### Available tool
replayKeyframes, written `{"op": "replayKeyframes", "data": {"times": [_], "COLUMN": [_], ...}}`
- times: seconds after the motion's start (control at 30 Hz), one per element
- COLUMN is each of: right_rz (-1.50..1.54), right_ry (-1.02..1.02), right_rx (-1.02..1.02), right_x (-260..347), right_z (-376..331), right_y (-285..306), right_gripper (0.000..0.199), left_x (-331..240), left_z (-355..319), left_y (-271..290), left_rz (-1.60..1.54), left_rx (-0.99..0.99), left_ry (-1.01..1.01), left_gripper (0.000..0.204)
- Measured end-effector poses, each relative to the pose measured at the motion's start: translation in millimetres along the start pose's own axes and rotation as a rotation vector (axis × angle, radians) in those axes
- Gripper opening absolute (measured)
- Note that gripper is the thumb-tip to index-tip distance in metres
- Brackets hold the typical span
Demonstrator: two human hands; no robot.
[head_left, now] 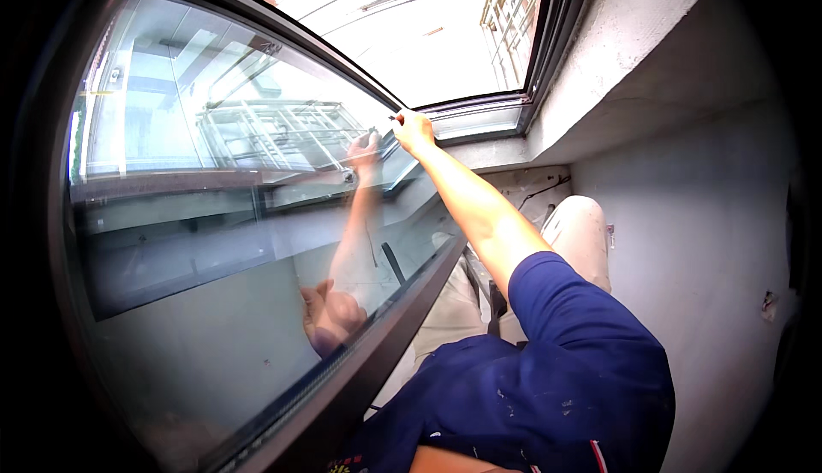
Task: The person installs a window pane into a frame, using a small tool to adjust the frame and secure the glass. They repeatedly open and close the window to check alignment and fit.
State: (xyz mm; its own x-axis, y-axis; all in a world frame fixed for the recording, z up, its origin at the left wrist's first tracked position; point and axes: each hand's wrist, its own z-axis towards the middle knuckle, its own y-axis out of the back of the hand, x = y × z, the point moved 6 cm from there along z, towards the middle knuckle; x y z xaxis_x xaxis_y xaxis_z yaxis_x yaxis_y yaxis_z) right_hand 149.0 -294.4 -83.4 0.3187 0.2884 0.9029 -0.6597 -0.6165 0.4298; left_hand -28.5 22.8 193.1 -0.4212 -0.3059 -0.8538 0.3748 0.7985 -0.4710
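A large glazed window sash [377, 387] with a dark frame stands swung inward across my left side. My right arm, in a navy short sleeve, reaches up and forward along it. At the sash's far corner my right hand [415, 130] is closed, its fingers bent around a small dark thing [395, 118] beside the frame. What that small thing is cannot be made out. The glass [197, 216] mirrors my arm and hand, and a blurred patch of skin lower down. My left hand is out of view; a strip of bare skin shows at the lower edge.
The dark fixed window frame [548, 53] surrounds the opening, with white metal grilles [514, 11] outside. A rough concrete ledge [634, 36] and a grey wall [693, 242] run along the right. My knee [578, 229] in light trousers is below the opening, near a dark cable [544, 189].
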Motion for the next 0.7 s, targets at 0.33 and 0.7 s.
{"op": "replayKeyframes", "data": {"times": [0.33,0.7], "right_rz": [-0.107,-0.099], "right_ry": [0.264,0.438], "right_rx": [-0.032,0.011], "right_x": [30,36], "right_z": [67,101], "right_y": [-50,-68], "right_gripper": [0.014,0.011], "left_x": [5,14], "left_z": [10,13], "left_y": [-19,-17], "left_rz": [0.199,0.096], "left_rx": [-0.508,-0.459], "left_ry": [0.047,0.176], "left_gripper": [0.037,0.04]}}
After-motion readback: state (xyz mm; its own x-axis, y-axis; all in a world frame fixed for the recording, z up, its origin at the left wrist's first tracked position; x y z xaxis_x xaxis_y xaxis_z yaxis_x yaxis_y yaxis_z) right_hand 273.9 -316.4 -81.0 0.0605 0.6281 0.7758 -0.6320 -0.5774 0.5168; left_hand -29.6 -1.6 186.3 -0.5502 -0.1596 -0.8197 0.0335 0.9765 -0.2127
